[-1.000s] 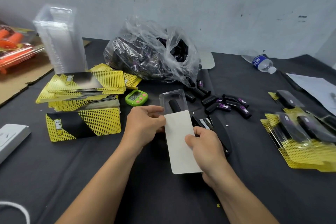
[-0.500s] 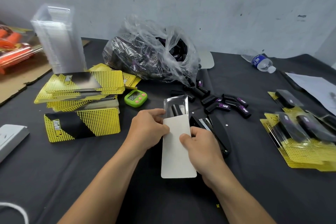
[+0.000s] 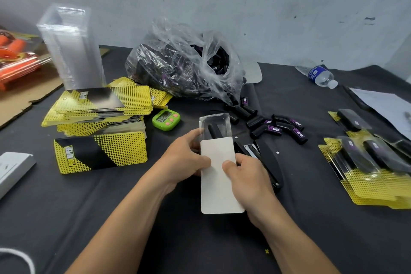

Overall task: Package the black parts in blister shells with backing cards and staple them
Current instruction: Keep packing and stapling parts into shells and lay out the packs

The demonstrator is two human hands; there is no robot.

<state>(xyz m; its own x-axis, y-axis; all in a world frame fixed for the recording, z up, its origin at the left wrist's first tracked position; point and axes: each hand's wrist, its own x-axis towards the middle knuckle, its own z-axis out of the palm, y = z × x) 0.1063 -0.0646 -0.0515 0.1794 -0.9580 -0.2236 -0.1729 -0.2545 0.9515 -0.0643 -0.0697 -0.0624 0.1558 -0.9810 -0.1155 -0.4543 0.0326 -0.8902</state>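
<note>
Head view: both hands work above the black table (image 3: pixel 66 218), near its middle. The left hand (image 3: pixel 186 158) grips a clear blister shell (image 3: pixel 223 119) from the left side, with its thumb pressed on the white back of a backing card (image 3: pixel 219 191). The right hand (image 3: pixel 246 176) pinches the card's right edge, thumb on top. The card covers the lower part of the shell. In the uncovered upper part one black part (image 3: pixel 213 130) lies lengthwise in the shell's cavity.

Behind the hands, a crumpled clear plastic bag (image 3: pixel 184 62) lies open on the table, filled with more black pieces. Several loose parts (image 3: pixel 275 128) with purple labels are scattered just outside its mouth. A black stapler (image 3: pixel 266 158) rests on the table just right of the right hand.

At the left stands a tall nested stack of empty shells (image 3: pixel 71 51), and beside it piles of yellow-and-black cards (image 3: pixel 100 104). A green timer (image 3: pixel 165 119) sits between those piles and the held shell. At the far right, finished packs (image 3: pixel 367 162) overlap one another, each holding a black piece under clear plastic on a yellow card. A water bottle (image 3: pixel 320 75) lies near the wall.
</note>
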